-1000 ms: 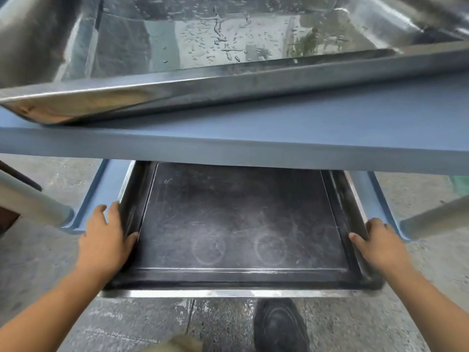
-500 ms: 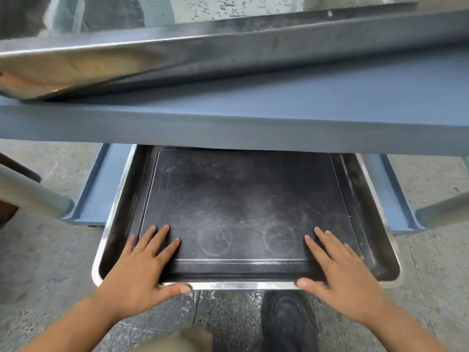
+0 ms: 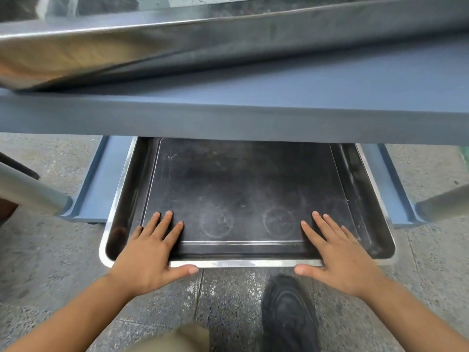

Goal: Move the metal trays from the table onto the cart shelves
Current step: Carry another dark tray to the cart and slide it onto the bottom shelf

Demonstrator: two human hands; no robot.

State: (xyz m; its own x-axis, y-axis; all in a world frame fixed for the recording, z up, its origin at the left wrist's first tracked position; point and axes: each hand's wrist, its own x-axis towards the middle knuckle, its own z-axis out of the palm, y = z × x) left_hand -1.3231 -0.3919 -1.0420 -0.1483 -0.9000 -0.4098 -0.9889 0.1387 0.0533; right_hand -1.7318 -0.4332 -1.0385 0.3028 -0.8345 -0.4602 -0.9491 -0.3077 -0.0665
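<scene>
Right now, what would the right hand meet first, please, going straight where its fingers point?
Nothing visible: the right hand has bare tray floor ahead until the shelf hides it; probably the tray's far wall.

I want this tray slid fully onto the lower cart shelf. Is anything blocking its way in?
Nothing visible does. The left hand and right hand lie flat on the near edge of the tray; the tray sits between the lower shelf's side rims. Farther in, the upper shelf hides the path.
</scene>
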